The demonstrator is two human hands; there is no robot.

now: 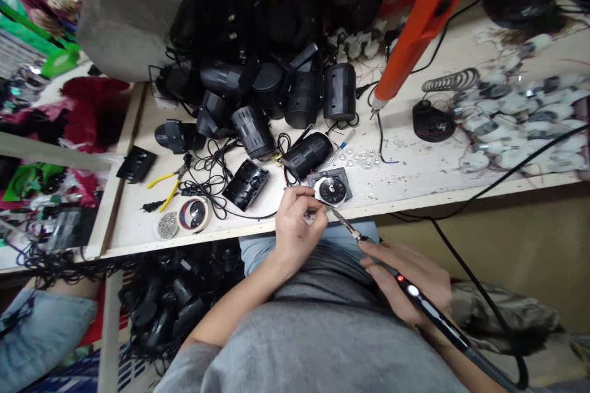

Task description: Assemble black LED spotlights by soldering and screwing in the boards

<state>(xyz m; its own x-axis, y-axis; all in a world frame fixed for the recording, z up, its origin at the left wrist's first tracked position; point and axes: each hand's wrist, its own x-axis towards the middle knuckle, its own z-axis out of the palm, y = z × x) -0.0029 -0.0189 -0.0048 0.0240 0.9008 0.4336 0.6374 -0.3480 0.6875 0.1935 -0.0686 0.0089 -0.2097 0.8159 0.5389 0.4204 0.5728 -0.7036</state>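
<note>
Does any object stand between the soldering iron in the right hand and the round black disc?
Nothing visible stands between them. The soldering iron in the right hand points its tip toward the near edge of the round black disc; the left hand is close beside, left of that tip.

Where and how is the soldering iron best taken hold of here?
Probably by its long dark handle, coming from the right, as the right hand does: it slants back that way, while the metal tip, possibly hot given the lit red light, points toward the left hand.
</note>
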